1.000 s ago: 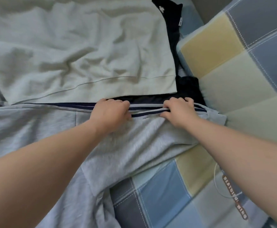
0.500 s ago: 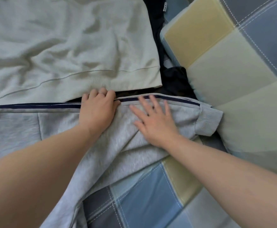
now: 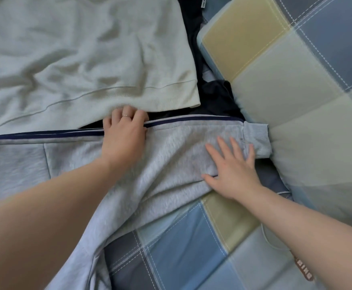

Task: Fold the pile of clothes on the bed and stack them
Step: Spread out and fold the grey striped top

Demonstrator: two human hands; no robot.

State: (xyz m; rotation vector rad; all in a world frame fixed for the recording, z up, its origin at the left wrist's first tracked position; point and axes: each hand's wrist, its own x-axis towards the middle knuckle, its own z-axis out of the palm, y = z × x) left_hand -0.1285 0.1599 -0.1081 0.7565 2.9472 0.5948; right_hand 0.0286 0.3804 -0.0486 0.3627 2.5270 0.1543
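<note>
Grey sweatpants (image 3: 177,155) with a navy side stripe lie across the bed, one leg stretched to the right and ending in a ribbed cuff (image 3: 258,141). My left hand (image 3: 125,137) rests on the striped edge with its fingers curled over it, near the hem of a pale green sweatshirt (image 3: 77,59). My right hand (image 3: 233,170) lies flat with spread fingers on the leg just left of the cuff. A dark navy garment (image 3: 217,97) shows under the sweatshirt and behind the pants.
A checked blue, yellow and pale green bed cover (image 3: 181,248) lies under everything. A thick checked pillow or folded quilt (image 3: 296,91) rises at the right, touching the cuff. A thin white cord (image 3: 273,243) lies by my right forearm.
My right hand let go of the striped edge, opened and slid flat along the leg to the right, toward the cuff. The left hand stayed on the stripe.
</note>
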